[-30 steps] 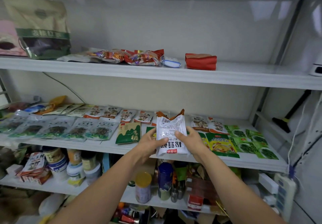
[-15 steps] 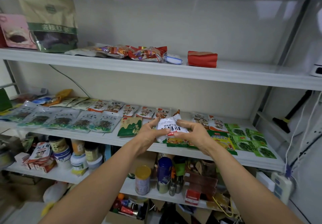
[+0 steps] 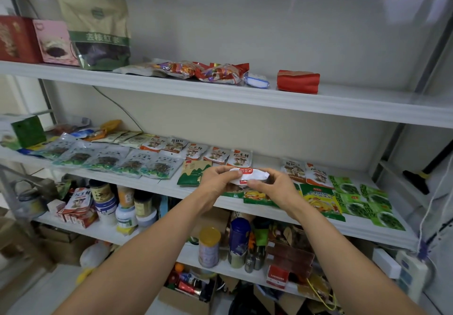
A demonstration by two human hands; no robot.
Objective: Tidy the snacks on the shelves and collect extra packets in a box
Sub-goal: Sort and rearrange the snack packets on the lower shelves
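A white snack packet point(image 3: 250, 176) with red labels is held flat, edge-on to me, just above the middle shelf point(image 3: 318, 224). My left hand point(image 3: 218, 182) grips its left end and my right hand point(image 3: 272, 188) pinches its right end. Under and around the hands lie rows of packets: mushroom snack packets point(image 3: 215, 154) at the back, clear packets of dark greens point(image 3: 105, 160) to the left, a green mountain-print packet point(image 3: 191, 172) beside my left hand, yellow-green packets point(image 3: 318, 199) and bright green packets point(image 3: 367, 202) to the right.
The top shelf point(image 3: 343, 103) carries a tall bag of red dates point(image 3: 98, 27), boxes, red candy bags point(image 3: 220, 73) and a red pouch point(image 3: 297, 81). Jars and cans point(image 3: 208, 247) crowd the lower shelf. An open cardboard box point(image 3: 186, 297) of items stands on the floor below.
The white packet was upright facing me; both hands have tipped it flat and lowered it toward the middle shelf. My view has shifted left.
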